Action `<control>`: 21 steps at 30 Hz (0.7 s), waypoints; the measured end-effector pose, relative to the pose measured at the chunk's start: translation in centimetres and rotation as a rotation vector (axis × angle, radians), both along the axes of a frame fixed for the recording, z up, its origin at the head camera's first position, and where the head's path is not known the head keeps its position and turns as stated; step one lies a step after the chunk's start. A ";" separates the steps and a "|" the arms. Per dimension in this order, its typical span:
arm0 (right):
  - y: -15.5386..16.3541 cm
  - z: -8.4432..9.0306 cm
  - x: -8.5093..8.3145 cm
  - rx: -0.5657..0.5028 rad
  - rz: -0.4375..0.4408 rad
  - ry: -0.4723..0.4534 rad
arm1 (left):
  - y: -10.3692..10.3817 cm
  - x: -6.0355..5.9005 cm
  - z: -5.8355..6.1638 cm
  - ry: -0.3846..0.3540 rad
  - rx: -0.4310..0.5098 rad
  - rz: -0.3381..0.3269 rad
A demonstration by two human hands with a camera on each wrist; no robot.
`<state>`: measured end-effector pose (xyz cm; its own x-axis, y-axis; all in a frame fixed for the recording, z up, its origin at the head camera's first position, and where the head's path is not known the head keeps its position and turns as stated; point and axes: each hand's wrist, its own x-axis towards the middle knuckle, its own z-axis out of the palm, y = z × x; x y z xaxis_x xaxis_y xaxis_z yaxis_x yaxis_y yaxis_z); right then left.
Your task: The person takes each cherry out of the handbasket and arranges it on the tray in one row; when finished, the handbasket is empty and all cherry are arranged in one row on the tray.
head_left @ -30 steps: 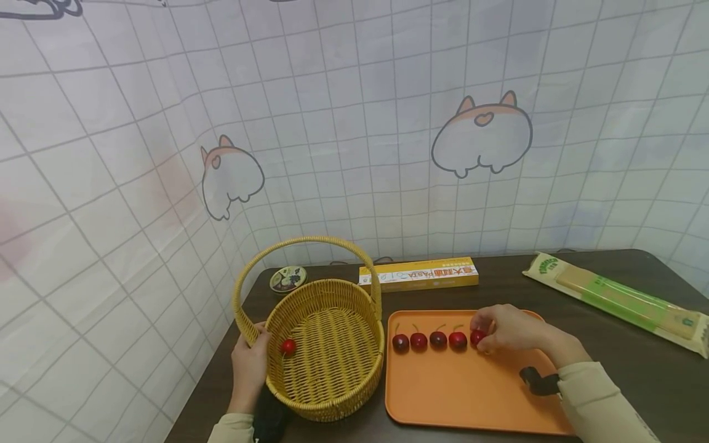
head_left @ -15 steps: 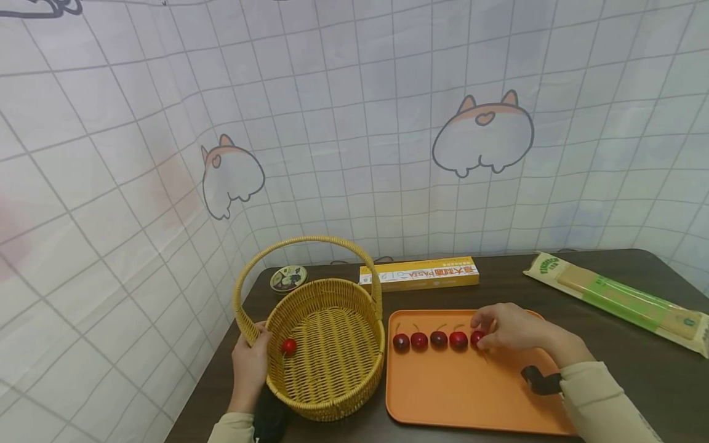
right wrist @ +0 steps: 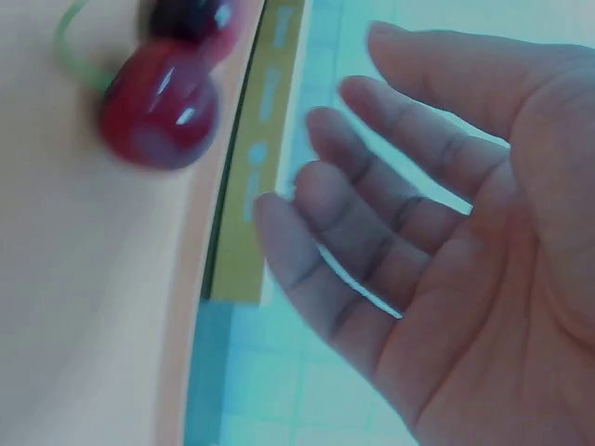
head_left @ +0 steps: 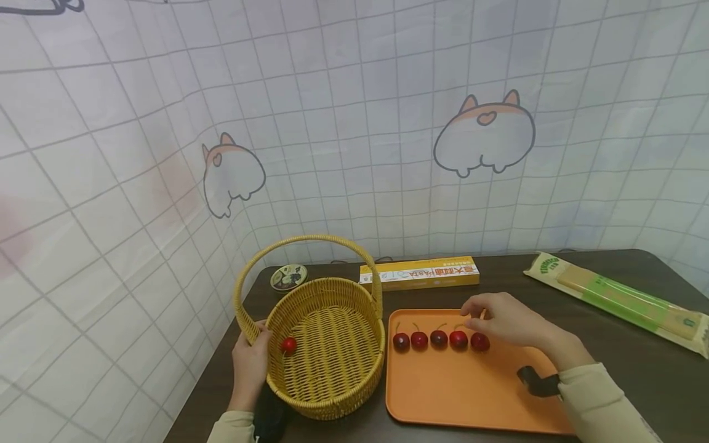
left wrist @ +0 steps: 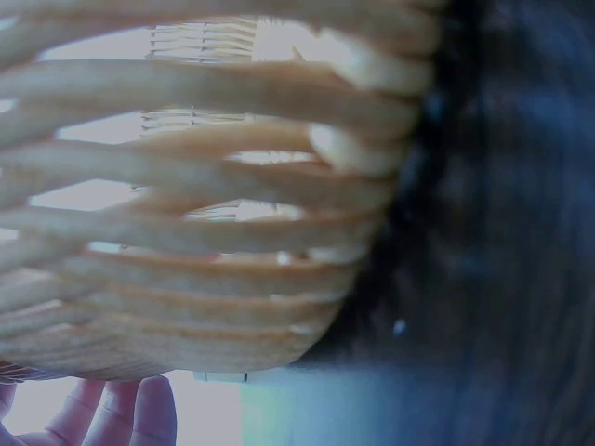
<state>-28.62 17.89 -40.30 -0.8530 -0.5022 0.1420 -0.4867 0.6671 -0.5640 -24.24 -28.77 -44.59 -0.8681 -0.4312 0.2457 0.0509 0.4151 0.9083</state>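
A woven yellow basket (head_left: 332, 363) with a tall handle stands at the table's left and has one red cherry (head_left: 288, 345) inside. My left hand (head_left: 249, 363) grips its left rim by the handle's base. The left wrist view shows the basket weave (left wrist: 186, 214) close up, with fingertips (left wrist: 121, 418) below it. On the orange tray (head_left: 471, 394) several cherries lie in a row. The rightmost cherry (head_left: 479, 342) lies free, just in front of my right hand (head_left: 498, 320). In the right wrist view the right hand (right wrist: 400, 251) is open and empty, beside a cherry (right wrist: 160, 116).
A yellow pasta box (head_left: 419, 274) lies behind the tray and a small round tin (head_left: 288, 277) behind the basket. A long spaghetti packet (head_left: 620, 301) lies at the right. The checked cloth wall rises close behind and left of the dark table (head_left: 637, 369).
My right hand has let go of the rightmost cherry and risen slightly back and left, its fingers spread. The cherry now lies on the tray at the row's end. The left hand has not moved.
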 end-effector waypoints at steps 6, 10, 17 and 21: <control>-2.7 1.2 1.5 -0.100 0.050 0.072 | 0.1 -0.1 0.0 0.002 0.003 0.000; -5.3 1.5 2.3 -0.189 0.147 0.027 | 0.1 -0.1 0.1 -0.003 0.009 -0.002; -10.0 1.6 3.0 -0.277 0.291 -0.053 | 0.0 0.1 0.2 -0.021 0.021 0.002; -11.8 1.1 3.1 -0.293 0.302 -0.041 | 0.0 0.1 0.2 -0.015 0.021 -0.012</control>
